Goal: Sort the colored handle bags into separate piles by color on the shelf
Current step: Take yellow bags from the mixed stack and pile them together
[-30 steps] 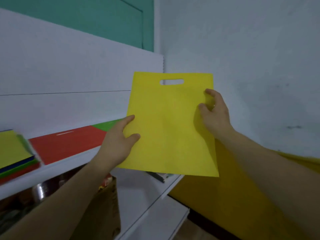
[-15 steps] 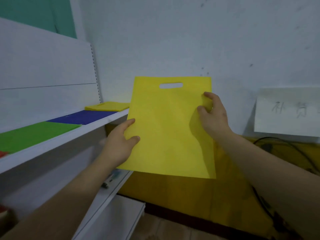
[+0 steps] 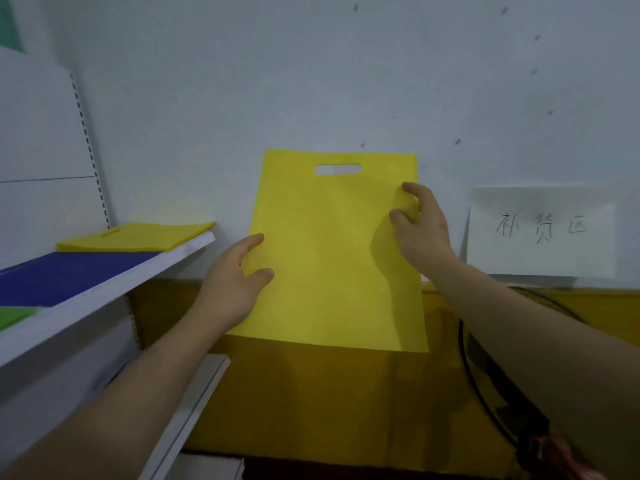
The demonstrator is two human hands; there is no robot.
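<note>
Two bare forearms reach in from the lower corners, and between them both hands hold one yellow bag [image 3: 332,265] upright in the air, off the shelf and to the right of its far end. The left hand [image 3: 230,291] grips the bag's left edge about halfway up: the thumb lies across the front and the fingers [image 3: 254,239] curl round the edge towards the back. The right hand [image 3: 424,230] pinches the right edge just below the upper corner, its fingers [image 3: 410,188] bent and clamped on the cloth together with the thumb, which makes a small crease there. The bag hangs flat, its oval handle cut-out at the top. To the left runs the white shelf [image 3: 114,284], its front edge slanting away from the camera. On it, nearest, a strip of a green pile [image 3: 14,315] shows at the picture's edge; next lies a blue pile [image 3: 69,275]; at the shelf's far end, close to the wall, lies a yellow pile [image 3: 138,233] that touches the blue one. A lower shelf [image 3: 204,386] shows beneath. Behind the bag stands a pale wall [image 3: 311,81] with a yellow band along its foot, a black cable [image 3: 478,375] at the right, and a white paper sign [image 3: 540,233] with handwritten characters.
</note>
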